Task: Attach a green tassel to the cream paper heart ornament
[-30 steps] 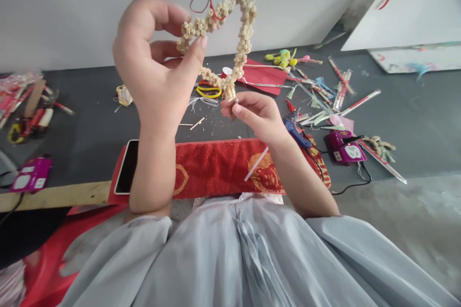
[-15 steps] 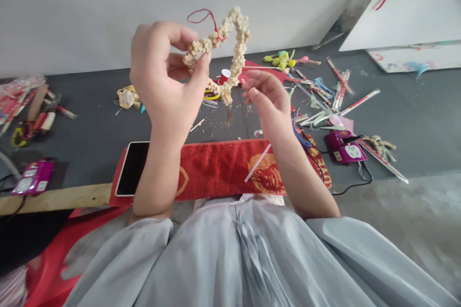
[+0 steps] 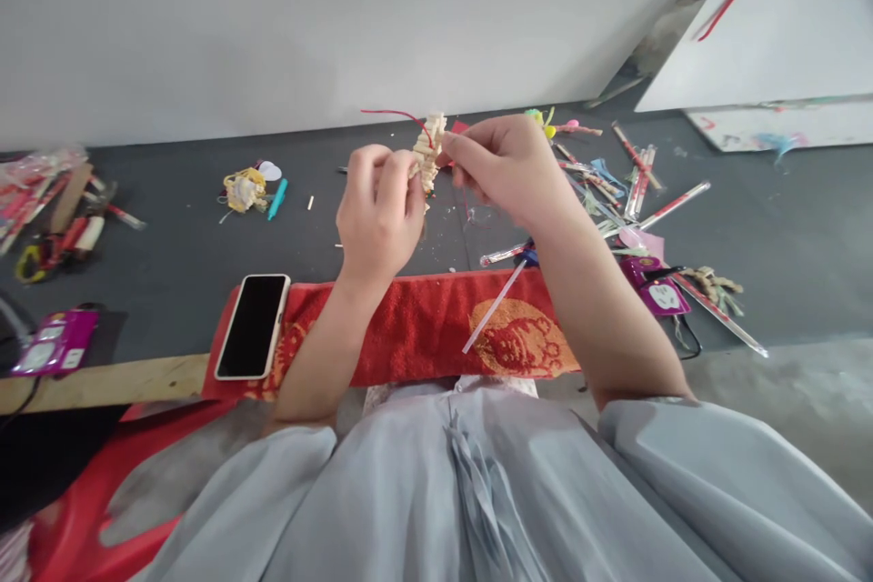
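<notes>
A cream ornament [image 3: 429,145], made of many short stick-like pieces, is held above the table and seen edge-on. My left hand [image 3: 382,214] is closed round its lower left side, the fingers hiding part of it. From its top a red cord [image 3: 399,113] sticks out to the left. On the other side my right hand [image 3: 501,159] is closed in a pinch, fingertips at the ornament's right edge; what they grip is hidden. Below that hand a thin reddish thread [image 3: 467,205] shows faintly.
A red towel [image 3: 409,327] lies along the table's front, bearing a phone [image 3: 253,327] and a clear strip [image 3: 495,307]. Wrapped sticks [image 3: 639,182] are scattered right, near a purple power socket [image 3: 655,285]. A yellowish bundle [image 3: 244,189] and teal cap [image 3: 277,198] lie left.
The ornament has come down and turned from its open heart-like face to edge-on. My left hand moved lower and right; my right hand rose to the ornament and closed at its edge.
</notes>
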`<act>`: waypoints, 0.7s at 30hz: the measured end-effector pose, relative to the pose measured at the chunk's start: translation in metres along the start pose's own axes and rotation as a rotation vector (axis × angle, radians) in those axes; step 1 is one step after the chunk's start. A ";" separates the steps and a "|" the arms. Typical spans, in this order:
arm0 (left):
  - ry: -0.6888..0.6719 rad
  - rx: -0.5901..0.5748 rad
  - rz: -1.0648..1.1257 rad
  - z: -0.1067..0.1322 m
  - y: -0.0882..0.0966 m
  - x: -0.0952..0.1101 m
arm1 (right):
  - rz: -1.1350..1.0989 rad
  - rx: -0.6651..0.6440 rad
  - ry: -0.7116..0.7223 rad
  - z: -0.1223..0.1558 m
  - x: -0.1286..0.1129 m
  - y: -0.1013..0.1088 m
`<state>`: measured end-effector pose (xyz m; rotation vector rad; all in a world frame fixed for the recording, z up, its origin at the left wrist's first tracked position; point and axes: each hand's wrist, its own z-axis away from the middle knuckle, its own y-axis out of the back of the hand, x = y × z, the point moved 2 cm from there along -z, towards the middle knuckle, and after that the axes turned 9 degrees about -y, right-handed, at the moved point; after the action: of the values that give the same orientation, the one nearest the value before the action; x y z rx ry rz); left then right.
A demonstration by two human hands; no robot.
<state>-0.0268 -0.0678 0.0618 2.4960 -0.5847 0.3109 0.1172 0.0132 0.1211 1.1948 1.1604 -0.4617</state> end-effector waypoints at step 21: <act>-0.015 0.023 -0.053 0.024 -0.025 0.002 | 0.342 -0.180 -0.109 -0.015 -0.037 0.014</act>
<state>-0.0112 -0.0631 0.0316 2.5336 -0.5231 0.2804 0.1068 0.0216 0.1615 1.1667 0.8625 -0.1565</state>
